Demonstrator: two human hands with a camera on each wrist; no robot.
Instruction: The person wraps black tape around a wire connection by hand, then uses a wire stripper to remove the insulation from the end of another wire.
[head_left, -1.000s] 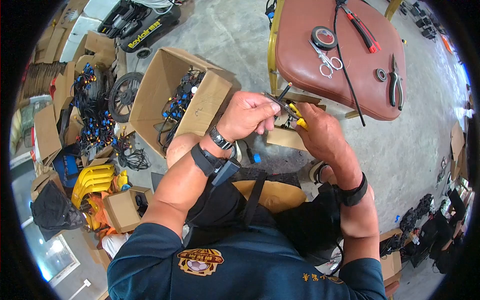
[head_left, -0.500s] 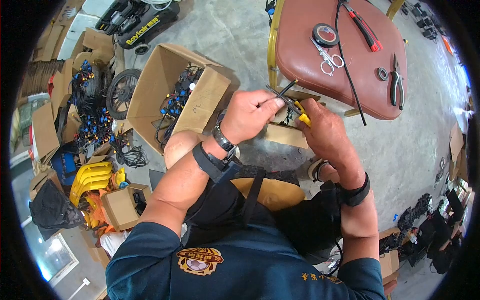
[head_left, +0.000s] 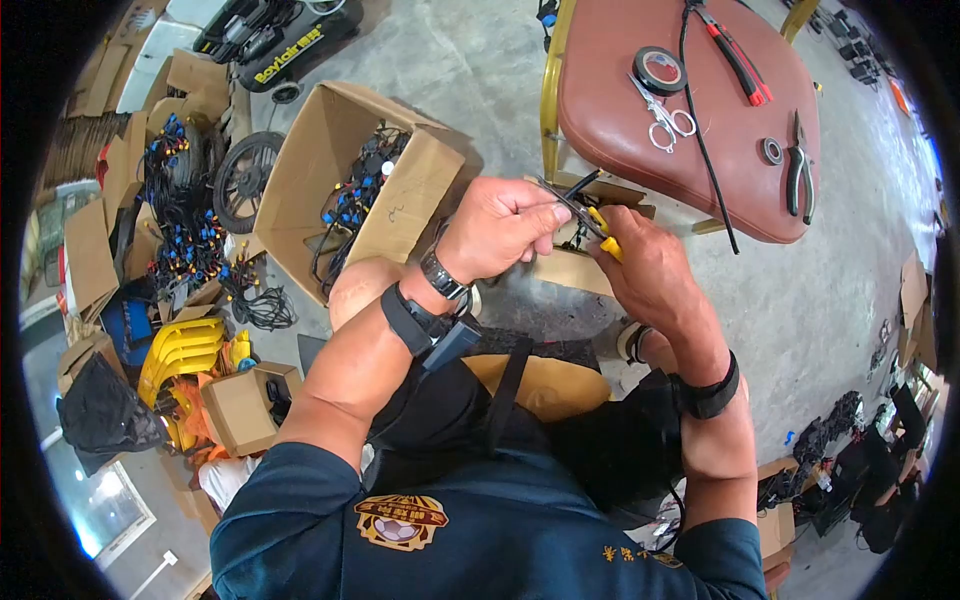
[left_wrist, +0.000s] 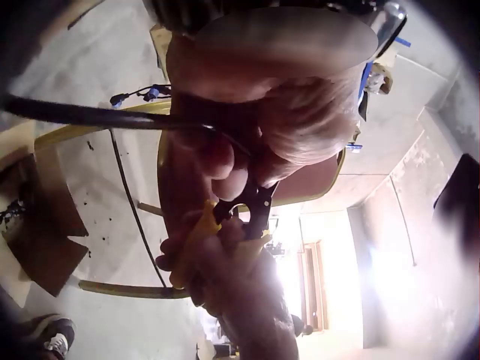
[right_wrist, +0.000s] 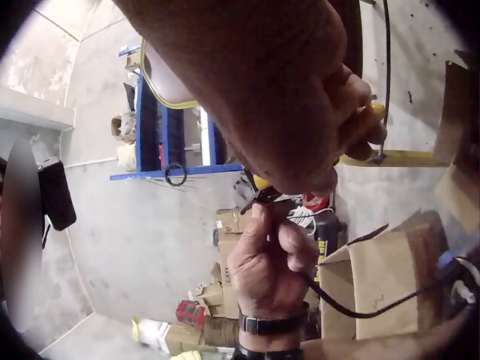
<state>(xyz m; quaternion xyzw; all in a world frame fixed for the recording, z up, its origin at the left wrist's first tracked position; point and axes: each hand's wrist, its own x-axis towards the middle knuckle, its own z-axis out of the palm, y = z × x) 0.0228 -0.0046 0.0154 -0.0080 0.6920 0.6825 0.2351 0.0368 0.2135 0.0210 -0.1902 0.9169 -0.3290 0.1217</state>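
My left hand [head_left: 503, 228] pinches a black cable [head_left: 583, 183] between thumb and fingers. The cable's end pokes out past the fingers toward the chair, and its length trails behind the hand in the right wrist view [right_wrist: 352, 311]. Yellow-handled wire strippers [head_left: 605, 236] are gripped in my right hand [head_left: 645, 258], their dark flat blades crossing the cable close to the left fingertips. From the left wrist view, the dark blades [left_wrist: 260, 208] with a round opening meet the left fingertips. The exact bite on the cable is hidden by fingers.
A red-brown chair seat [head_left: 660, 120] ahead holds scissors [head_left: 660, 115], black tape [head_left: 660, 72], a red-black cutter [head_left: 738, 60], pliers [head_left: 800, 170] and another cable [head_left: 705, 170]. A cardboard box [head_left: 425, 190] of wiring stands at left; a smaller box [head_left: 570, 272] lies below the hands.
Both hands stay close together with cable and strippers, shifting only slightly. The cable's end tilts a little differently, and the strippers have moved slightly rightward and down since the first frame.
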